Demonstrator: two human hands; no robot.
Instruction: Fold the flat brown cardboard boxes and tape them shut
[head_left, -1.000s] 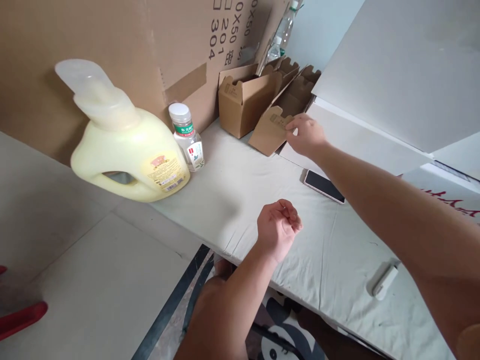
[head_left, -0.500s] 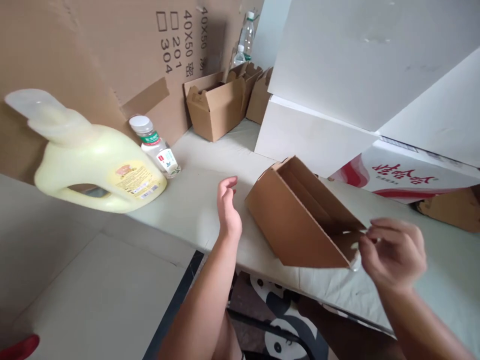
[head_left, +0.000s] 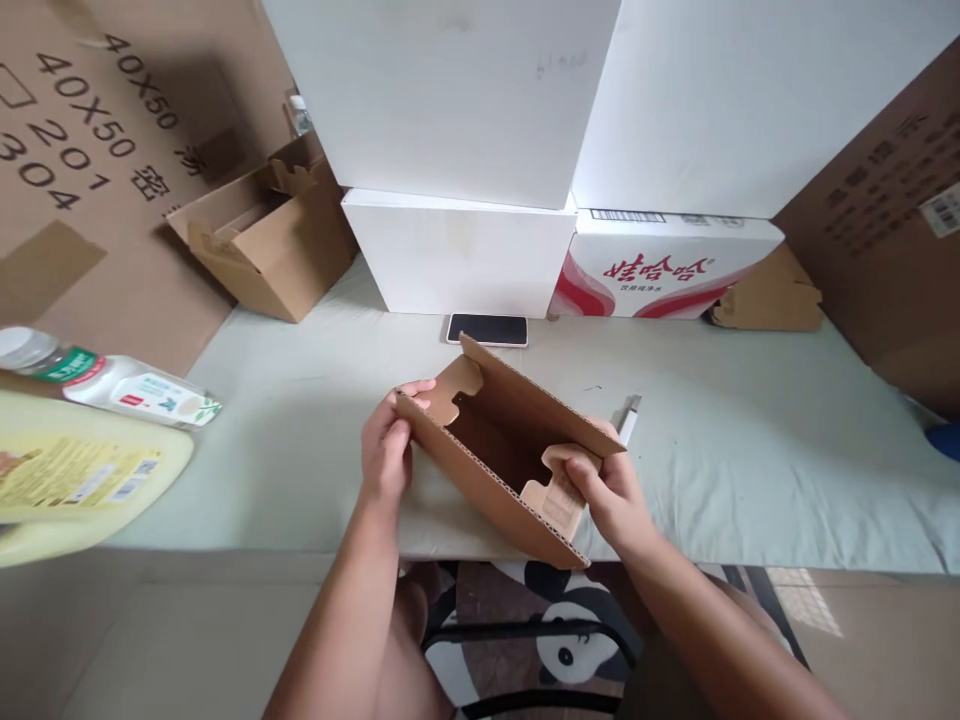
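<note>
A small brown cardboard box [head_left: 487,480] stands at the table's near edge, its open top facing me. Its two long side flaps rise, and notched end flaps lean over the opening. My left hand [head_left: 388,440] is closed on the left end, with fingers over the corner of the box. At the opposite end my right hand [head_left: 611,490] grips the box, thumb pressed on the notched end flap [head_left: 559,492]. The inside of the box is dark, and I see nothing in it.
Behind the box lie a phone [head_left: 487,330] and a small white-handled tool [head_left: 628,420]. White cartons [head_left: 465,255] stack at the back. Folded brown boxes [head_left: 277,250] stand left; a bottle [head_left: 112,380] and yellow jug [head_left: 82,470] are at far left. A flattened carton [head_left: 769,290] lies right.
My left hand has gone from open beside the box to holding its left end. The right hand has shifted onto the end flap. The view has swung right, and the box sits turned.
</note>
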